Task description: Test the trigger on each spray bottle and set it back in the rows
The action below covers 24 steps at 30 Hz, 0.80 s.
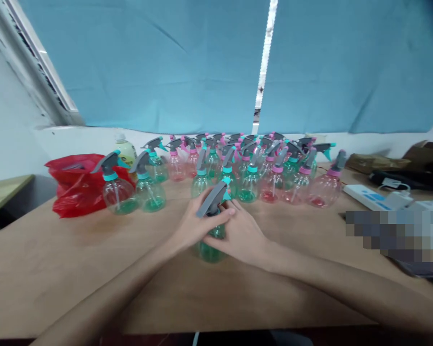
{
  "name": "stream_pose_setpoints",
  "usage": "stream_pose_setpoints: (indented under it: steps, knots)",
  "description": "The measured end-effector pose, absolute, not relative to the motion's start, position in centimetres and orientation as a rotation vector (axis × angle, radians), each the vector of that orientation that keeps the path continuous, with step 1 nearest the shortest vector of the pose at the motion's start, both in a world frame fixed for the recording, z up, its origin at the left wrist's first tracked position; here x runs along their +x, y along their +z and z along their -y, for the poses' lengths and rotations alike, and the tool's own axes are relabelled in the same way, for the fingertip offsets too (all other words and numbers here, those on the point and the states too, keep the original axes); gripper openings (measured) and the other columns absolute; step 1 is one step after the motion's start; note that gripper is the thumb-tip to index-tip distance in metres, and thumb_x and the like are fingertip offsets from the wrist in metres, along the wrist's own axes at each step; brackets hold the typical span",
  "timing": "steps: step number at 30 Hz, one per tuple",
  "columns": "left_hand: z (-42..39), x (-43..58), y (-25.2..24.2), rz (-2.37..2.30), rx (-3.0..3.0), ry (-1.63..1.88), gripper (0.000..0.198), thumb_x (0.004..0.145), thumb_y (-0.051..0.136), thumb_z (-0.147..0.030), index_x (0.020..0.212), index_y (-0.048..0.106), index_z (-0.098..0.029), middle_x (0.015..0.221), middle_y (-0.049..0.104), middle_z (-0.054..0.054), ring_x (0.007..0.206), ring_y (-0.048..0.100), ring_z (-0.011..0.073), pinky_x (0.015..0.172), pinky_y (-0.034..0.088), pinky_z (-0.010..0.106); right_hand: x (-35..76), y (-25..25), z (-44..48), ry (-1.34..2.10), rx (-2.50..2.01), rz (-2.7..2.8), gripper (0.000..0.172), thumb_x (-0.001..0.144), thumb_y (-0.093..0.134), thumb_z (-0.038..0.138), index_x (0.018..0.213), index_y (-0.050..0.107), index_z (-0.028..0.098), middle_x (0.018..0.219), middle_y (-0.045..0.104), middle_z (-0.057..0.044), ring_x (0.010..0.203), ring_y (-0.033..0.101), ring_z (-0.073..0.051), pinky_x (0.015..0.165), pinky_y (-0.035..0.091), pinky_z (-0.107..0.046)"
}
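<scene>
A clear green spray bottle (212,251) with a grey and turquoise trigger head stands upright on the table in front of me. My left hand (195,221) is wrapped around the neck from the left, its thumb lying across the front just below the head. From the other side my right hand (243,233) closes on the neck and upper body. Most of the collar and the far fingers are hidden behind the hands. Two more green spray bottles (150,194) stand to the left, close to a red plastic bag (79,187).
Several rows of green and pink spray bottles (323,190) line the back of the wooden table (68,278). A pale jug (125,149) sits behind the red bag. On the right lie a white power strip (364,196), a blurred-out item and a brown box (427,156).
</scene>
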<state>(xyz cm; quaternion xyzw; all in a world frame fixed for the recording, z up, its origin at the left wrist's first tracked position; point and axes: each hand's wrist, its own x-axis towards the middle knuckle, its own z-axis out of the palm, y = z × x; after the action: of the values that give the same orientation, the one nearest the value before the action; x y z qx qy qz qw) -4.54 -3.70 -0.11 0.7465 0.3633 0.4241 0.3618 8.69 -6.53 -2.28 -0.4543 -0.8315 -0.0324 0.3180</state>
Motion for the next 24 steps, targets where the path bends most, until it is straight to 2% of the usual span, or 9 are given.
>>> stream_pose_setpoints:
  steps: [3, 6, 8, 11, 16, 21, 24]
  knots:
    - [3.4, -3.0, 0.2, -0.878, 1.948, 1.001, 0.038, 0.081, 0.062, -0.035, 0.117, 0.057, -0.024, 0.110, 0.068, 0.006, 0.104, 0.063, 0.0236, 0.094, 0.049, 0.041, 10.1, -2.8, 6.6, -0.094, -1.192, 2.170, 0.058, 0.080, 0.055, 0.060, 0.112, 0.062, 0.012, 0.105, 0.064, -0.014, 0.103, 0.054, -0.031, 0.092, 0.043, -0.045]
    - [2.7, -1.8, 0.1, -0.852, 1.956, 0.966, 0.036, 0.082, 0.056, -0.028, 0.118, 0.058, -0.024, 0.112, 0.067, 0.005, 0.102, 0.064, 0.0217, 0.095, 0.048, 0.040, 11.4, -3.6, 6.4, -0.084, -1.218, 2.157, 0.081, 0.070, 0.053, 0.076, 0.114, 0.059, 0.008, 0.109, 0.063, -0.018, 0.105, 0.054, -0.033, 0.093, 0.043, -0.048]
    - [2.2, -1.4, 0.0, -0.850, 1.965, 0.983, 0.039, 0.080, 0.054, -0.022, 0.119, 0.057, -0.026, 0.113, 0.067, 0.004, 0.102, 0.064, 0.0208, 0.096, 0.048, 0.039, 12.5, -4.2, 6.2, -0.063, -1.200, 2.185, 0.086, 0.067, 0.053, 0.079, 0.115, 0.057, 0.008, 0.110, 0.063, -0.018, 0.106, 0.054, -0.034, 0.096, 0.041, -0.050]
    - [1.6, -1.3, -0.1, -0.926, 1.963, 1.040, 0.042, 0.076, 0.052, -0.019, 0.117, 0.059, -0.029, 0.113, 0.068, 0.001, 0.104, 0.064, 0.0216, 0.097, 0.048, 0.039, 15.0, -5.1, 5.5, -0.004, -1.154, 2.275, 0.079, 0.072, 0.053, 0.075, 0.119, 0.055, 0.012, 0.116, 0.062, -0.016, 0.111, 0.054, -0.032, 0.103, 0.034, -0.053]
    - [0.6, -1.4, -0.2, -0.971, 1.918, 1.114, 0.038, 0.070, 0.051, -0.020, 0.105, 0.064, -0.029, 0.107, 0.070, 0.001, 0.104, 0.064, 0.0224, 0.095, 0.049, 0.038, 19.7, -7.5, 3.4, 0.126, -1.130, 2.358, 0.061, 0.083, 0.055, 0.058, 0.127, 0.051, 0.017, 0.131, 0.055, -0.015, 0.126, 0.046, -0.027, 0.104, 0.038, -0.049]
    - [-0.5, -1.0, 0.2, -0.977, 1.910, 1.127, 0.037, 0.068, 0.049, -0.021, 0.100, 0.065, -0.029, 0.102, 0.071, 0.001, 0.096, 0.066, 0.0216, 0.090, 0.052, 0.037, 21.3, -9.6, 1.7, 0.190, -1.150, 2.351, 0.055, 0.084, 0.058, 0.052, 0.130, 0.052, 0.022, 0.135, 0.054, -0.012, 0.127, 0.047, -0.026, 0.104, 0.040, -0.049]
    - [-1.3, -0.9, 0.4, -0.966, 1.903, 1.118, 0.033, 0.068, 0.049, -0.021, 0.095, 0.067, -0.028, 0.095, 0.071, 0.002, 0.096, 0.065, 0.0223, 0.091, 0.050, 0.038, 20.8, -9.8, 1.4, 0.246, -1.064, 2.386, 0.043, 0.090, 0.053, 0.044, 0.127, 0.055, 0.022, 0.135, 0.054, -0.010, 0.126, 0.048, -0.023, 0.104, 0.040, -0.045]
